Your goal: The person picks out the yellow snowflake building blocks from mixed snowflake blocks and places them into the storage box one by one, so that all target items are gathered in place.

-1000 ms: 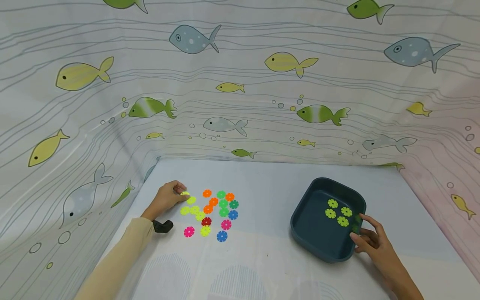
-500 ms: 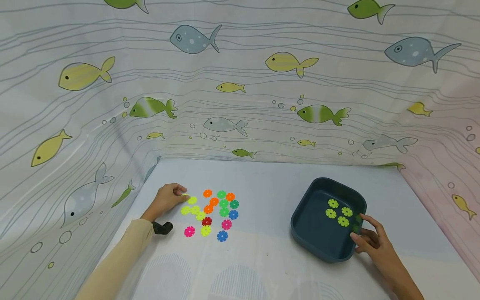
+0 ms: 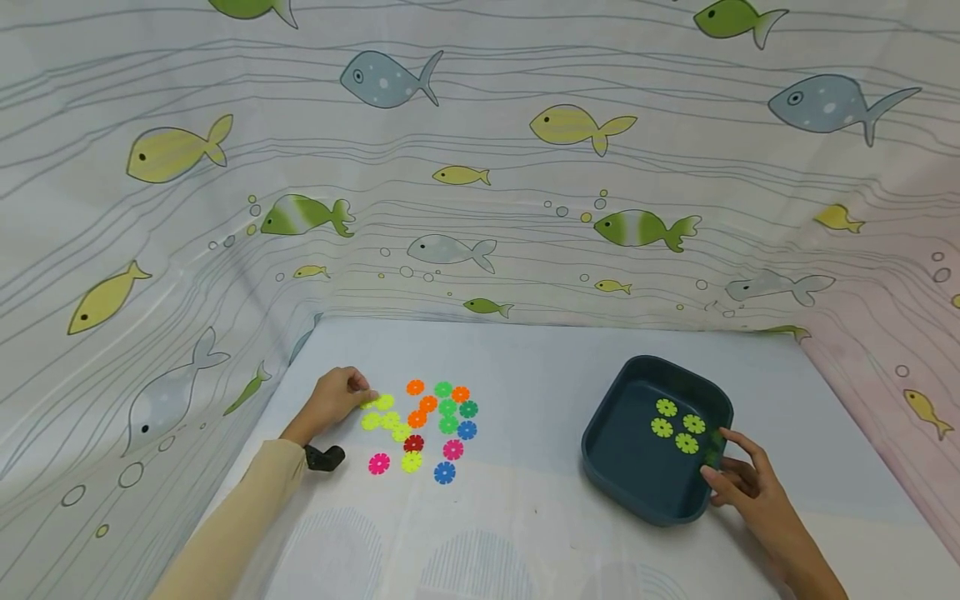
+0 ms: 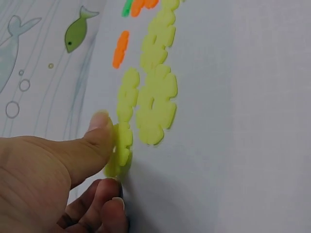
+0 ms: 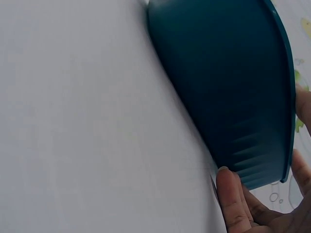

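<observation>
My left hand (image 3: 337,398) reaches to the far left edge of a group of flower-shaped interlocking discs. Its thumb and fingers pinch a yellow disc (image 4: 125,145), which stands tilted close over the white surface in the left wrist view. More yellow discs lie beside it, among them a yellow disc (image 4: 157,104) right by the hand. Over on the right, my right hand (image 3: 759,492) holds the side of a dark teal tub (image 3: 622,471), with its thumb and index finger over the rim and other fingers against the outer wall. Several yellow discs (image 3: 686,442) lie inside the tub.
Orange discs (image 3: 417,419), green discs (image 3: 447,407), pink discs (image 3: 378,463), blue discs (image 3: 445,472) and a dark red disc (image 3: 413,443) lie near the yellow ones. A black object (image 3: 325,457) sits at the left wrist. Fish-printed sheets (image 3: 480,208) wall in the back and sides.
The left fingers have closed in on the yellow disc at the group's edge, and the fingertips have come together. The right hand and the tub have stayed in place.
</observation>
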`<state>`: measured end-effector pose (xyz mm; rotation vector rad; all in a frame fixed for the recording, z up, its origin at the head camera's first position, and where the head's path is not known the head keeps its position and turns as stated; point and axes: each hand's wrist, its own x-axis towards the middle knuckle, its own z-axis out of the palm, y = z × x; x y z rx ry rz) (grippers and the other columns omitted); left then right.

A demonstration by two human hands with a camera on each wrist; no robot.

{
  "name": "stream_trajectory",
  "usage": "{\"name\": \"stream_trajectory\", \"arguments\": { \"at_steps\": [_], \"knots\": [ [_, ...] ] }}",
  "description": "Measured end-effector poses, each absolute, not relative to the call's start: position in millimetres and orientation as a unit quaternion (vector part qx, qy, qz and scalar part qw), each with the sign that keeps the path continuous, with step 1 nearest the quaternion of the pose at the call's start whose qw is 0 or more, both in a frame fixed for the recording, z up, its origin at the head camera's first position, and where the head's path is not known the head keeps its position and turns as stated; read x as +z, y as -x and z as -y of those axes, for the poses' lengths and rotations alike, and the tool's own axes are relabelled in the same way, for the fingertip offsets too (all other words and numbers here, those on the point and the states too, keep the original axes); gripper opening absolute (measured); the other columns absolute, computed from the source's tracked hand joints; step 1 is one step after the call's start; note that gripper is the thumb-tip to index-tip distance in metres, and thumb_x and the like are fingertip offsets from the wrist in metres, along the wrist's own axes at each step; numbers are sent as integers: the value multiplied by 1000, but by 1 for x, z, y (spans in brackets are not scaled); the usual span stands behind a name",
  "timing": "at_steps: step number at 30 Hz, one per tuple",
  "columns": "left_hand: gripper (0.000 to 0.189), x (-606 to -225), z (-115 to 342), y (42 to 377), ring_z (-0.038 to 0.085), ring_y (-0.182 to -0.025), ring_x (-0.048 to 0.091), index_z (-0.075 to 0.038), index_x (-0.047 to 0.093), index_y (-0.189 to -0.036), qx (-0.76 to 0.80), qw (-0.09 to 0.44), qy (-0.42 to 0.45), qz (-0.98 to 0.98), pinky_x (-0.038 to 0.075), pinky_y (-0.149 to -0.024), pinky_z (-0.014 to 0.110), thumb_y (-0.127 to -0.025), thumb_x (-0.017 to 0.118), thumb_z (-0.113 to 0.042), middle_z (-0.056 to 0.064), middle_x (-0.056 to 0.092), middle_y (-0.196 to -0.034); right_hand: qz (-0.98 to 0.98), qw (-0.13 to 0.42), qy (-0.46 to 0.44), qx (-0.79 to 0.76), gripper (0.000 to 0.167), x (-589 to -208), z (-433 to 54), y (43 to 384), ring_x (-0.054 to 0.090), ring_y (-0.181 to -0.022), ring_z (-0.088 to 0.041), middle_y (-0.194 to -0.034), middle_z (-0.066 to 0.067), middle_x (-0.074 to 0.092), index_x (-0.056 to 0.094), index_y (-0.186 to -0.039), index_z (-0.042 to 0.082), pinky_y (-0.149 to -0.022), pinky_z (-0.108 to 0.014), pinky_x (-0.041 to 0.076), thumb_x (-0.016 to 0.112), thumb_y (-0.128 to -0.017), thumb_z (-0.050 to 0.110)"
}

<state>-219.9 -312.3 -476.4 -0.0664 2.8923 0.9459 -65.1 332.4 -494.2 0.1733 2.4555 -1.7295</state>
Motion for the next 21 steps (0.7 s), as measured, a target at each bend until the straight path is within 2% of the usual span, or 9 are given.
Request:
{"name": "stream_trajectory", "arguments": {
  "at_steps": [4,8,13,21],
  "knots": [
    [33,-475,314,219,27,-93,55,-4,65,-107,315,55,17,-947,48,-81,38,-92,80,-28,11,61,-104,-813,72,-65,-574,77,-494,-333,65,65,-93,-20,-149,-30,34,9,-163,41,-79,-30,57,60,-106,35],
    [35,-472,315,216,27,-94,55,-4,68,-111,316,67,9,-946,48,-84,38,-88,85,-23,11,61,-106,-813,72,-66,-574,77,-494,-333,65,65,-93,-20,-149,-29,34,9,-163,41,-79,-30,57,60,-106,35],
    [31,-468,315,213,26,-89,54,-3,71,-108,312,79,7,-947,47,-77,37,-86,86,-19,11,60,-98,-815,66,-59,-573,77,-493,-332,64,65,-92,-21,-148,-30,35,8,-163,39,-78,-31,57,59,-106,33],
    [33,-466,311,212,24,-87,55,-4,62,-102,315,67,-8,-947,47,-75,35,-85,87,-18,9,60,-95,-816,66,-63,-571,77,-493,-331,65,66,-92,-21,-148,-32,36,8,-163,39,-78,-31,57,60,-106,35]
  ]
}}
